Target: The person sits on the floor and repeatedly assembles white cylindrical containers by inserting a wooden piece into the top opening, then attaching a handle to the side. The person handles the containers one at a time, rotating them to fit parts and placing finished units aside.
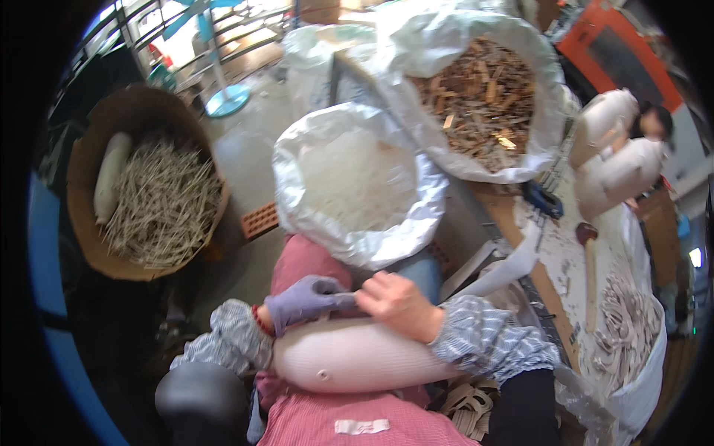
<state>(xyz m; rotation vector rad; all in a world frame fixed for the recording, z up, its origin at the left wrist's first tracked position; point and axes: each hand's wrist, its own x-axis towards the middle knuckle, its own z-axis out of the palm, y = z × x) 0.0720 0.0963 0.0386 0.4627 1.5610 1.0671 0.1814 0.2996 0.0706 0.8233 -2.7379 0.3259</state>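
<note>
A long, pale, finely ribbed cylinder (357, 357) with rounded ends lies across my lap, with a small round hole in its near side. My left hand (305, 303), in a purple-grey glove, is at the far side of it with fingers closed in a pinch. Facing it, my bare right hand (394, 301) has bent fingers pressed together. The fingertips of both hands meet just above the cylinder around a small pale bit, too small to name. My forearms rest close to the cylinder and partly cover its right end.
In front stands an open white sack (357, 178) of whitish material; behind it, a sack of brown chips (483, 111). At left is a brown drum (82, 201) holding thin pale strips. A mallet (589, 267) lies on the right bench, where a person (654, 123) is beside two pale cylinders (621, 178).
</note>
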